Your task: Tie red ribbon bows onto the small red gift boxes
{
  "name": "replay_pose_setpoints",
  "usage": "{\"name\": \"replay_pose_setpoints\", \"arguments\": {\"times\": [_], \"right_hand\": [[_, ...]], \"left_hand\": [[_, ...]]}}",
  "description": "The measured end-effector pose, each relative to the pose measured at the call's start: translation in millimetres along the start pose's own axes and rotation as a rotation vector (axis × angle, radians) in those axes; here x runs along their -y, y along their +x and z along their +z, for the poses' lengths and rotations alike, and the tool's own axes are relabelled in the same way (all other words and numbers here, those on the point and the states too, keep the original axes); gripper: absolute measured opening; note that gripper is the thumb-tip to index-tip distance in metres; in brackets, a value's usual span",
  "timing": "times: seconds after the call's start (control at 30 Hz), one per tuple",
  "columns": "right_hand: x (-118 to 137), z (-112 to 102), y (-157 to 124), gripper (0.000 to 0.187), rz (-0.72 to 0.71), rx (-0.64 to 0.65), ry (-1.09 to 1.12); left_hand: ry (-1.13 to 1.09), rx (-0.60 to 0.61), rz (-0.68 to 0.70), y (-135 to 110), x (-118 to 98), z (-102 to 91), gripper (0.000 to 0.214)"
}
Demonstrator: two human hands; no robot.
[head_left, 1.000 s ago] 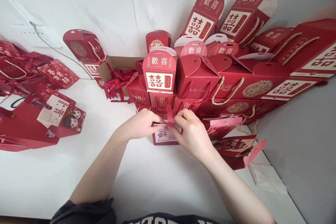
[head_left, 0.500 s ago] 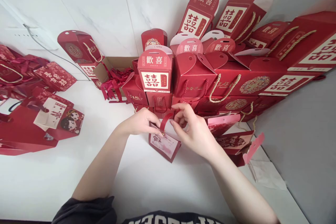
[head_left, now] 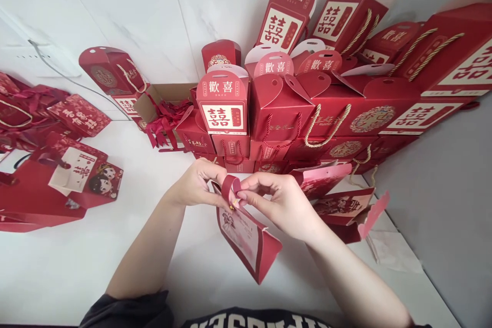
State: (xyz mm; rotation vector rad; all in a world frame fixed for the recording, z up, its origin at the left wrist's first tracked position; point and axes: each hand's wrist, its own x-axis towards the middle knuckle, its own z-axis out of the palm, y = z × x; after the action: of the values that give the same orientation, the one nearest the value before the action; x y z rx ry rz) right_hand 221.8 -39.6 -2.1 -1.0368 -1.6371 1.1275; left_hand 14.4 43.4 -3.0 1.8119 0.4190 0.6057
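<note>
A small red gift box (head_left: 248, 238) with a pink picture panel hangs tilted above the white table (head_left: 57, 261), lifted off it. My left hand (head_left: 198, 184) is closed on the box's top edge at the left. My right hand (head_left: 274, 200) pinches the red ribbon handle (head_left: 230, 187) looped at the top of the box, thumb and forefinger pressed together. A small gold stud shows where the ribbon meets the box. Both hands are just in front of a stack of red gift boxes (head_left: 284, 107).
Red boxes with rope handles pile up against the marble wall at the back and right. A cardboard box of red ribbons (head_left: 165, 113) sits back left. Flat red bags and boxes (head_left: 57, 174) lie at the left. Unfolded pink-red boxes (head_left: 342, 205) lie to the right.
The small box rose from standing on the table to hanging tilted in the air, nearer me. My right hand moved from the box's top to pinching the ribbon loop.
</note>
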Motion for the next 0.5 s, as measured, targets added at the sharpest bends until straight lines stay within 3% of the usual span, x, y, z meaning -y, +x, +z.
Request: {"name": "replay_pose_setpoints", "arguments": {"times": [0.1,0.27,0.5], "right_hand": [[2.7,1.0,-1.1,0.012,0.045,-0.011,0.018],[7.7,-1.2,-2.9,0.014,-0.026,-0.005,-0.042],[6.8,-6.9,-3.5,0.019,-0.069,0.081,-0.034]], "left_hand": [[0.044,0.004,-0.029,-0.5,-1.2,-0.1,0.023],[0.133,-0.035,-0.074,-3.3,1.2,-0.5,0.026],[0.087,-0.054,-0.079,-1.9,2.0,-0.4,0.028]]}}
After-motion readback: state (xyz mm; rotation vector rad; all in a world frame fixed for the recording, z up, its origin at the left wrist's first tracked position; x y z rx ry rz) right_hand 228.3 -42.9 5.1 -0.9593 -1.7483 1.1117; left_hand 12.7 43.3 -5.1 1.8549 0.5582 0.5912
